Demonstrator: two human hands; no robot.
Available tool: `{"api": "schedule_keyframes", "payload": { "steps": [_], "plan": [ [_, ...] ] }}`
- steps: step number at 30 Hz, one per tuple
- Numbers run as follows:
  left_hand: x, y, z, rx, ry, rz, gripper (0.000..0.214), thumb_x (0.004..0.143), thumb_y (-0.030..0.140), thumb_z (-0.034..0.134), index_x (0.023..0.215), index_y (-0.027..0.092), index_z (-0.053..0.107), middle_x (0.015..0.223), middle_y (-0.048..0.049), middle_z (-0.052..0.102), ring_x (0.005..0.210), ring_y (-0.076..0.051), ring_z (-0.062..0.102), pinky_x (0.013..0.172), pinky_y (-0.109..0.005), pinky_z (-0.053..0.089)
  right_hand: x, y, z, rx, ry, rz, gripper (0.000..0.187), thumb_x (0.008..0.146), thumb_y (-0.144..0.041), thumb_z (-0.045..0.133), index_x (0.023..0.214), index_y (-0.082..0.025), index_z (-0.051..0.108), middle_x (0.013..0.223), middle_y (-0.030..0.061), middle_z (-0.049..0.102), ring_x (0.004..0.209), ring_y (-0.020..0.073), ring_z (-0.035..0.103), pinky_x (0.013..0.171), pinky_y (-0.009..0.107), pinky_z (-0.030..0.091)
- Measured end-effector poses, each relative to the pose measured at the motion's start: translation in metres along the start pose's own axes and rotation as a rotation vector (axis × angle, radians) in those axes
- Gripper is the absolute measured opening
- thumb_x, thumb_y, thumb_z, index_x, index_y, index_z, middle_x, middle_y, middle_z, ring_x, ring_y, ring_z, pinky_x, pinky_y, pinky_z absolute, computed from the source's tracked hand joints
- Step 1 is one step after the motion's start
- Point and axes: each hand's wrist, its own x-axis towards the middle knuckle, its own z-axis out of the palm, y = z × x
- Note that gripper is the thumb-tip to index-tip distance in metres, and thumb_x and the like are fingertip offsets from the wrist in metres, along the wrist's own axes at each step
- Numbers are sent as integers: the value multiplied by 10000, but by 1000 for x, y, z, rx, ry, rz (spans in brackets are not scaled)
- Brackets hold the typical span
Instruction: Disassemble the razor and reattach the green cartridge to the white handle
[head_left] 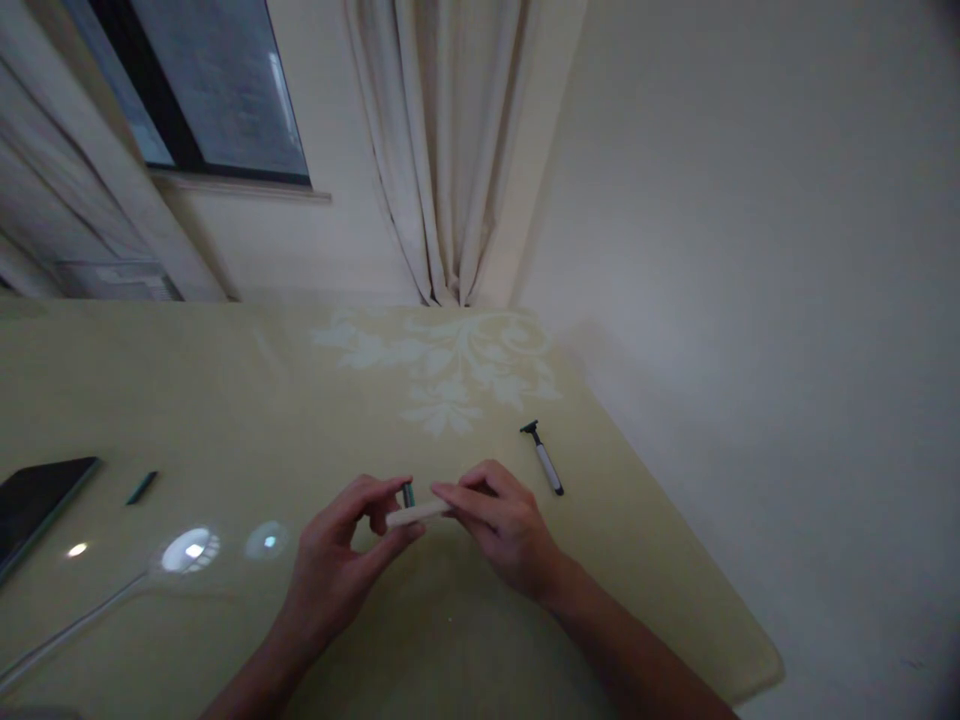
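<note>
Over the front part of the table, my left hand [334, 560] is closed, its index finger on top of a small dark and teal piece [408, 495] that looks like a razor cartridge. That piece stands upright against a pale flat bar [417, 513], and my left thumb presses the bar from below. My right hand [506, 520] pinches the bar's right end between thumb and fingers. Beyond the right hand lies a razor [546, 462] with a dark head and a grey handle. Fingers hide the bar's right end.
The glossy yellowish table [247, 400] ends along a slanted right edge near the wall [750, 300]. At left lie a dark flat slab [45, 500], a small dark green strip [142, 487] and a thin pale cable [75, 628]. Curtains [442, 150] hang behind.
</note>
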Motion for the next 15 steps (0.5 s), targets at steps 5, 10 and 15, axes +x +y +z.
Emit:
{"api": "schedule_keyframes", "payload": {
  "steps": [5, 10, 15],
  "plan": [
    [0, 1, -1, -12, 1, 4, 350, 899, 270, 842, 1244, 290, 785, 838, 16, 664, 723, -157, 652, 726, -293, 552, 0, 0, -1, -6, 40, 40, 319, 1098, -272, 638, 1390, -321, 757, 975, 58, 655, 869, 184, 638, 762, 305, 556],
    [1, 3, -2, -24, 9, 5, 329, 902, 253, 837, 1225, 299, 795, 834, 22, 663, 720, -149, 645, 715, -278, 539, 1, -1, -3, 24, -11, 24, 316, 1103, -283, 631, 1390, -319, 758, 979, 65, 676, 886, 190, 648, 763, 305, 556],
    [1, 3, -1, -30, 24, 11, 356, 878, 251, 862, 1224, 304, 797, 822, 30, 653, 703, -144, 637, 712, -278, 538, 2, 0, -4, 32, 37, 33, 323, 1094, -261, 647, 1392, -322, 755, 977, 55, 657, 864, 179, 644, 752, 297, 550]
  ]
}}
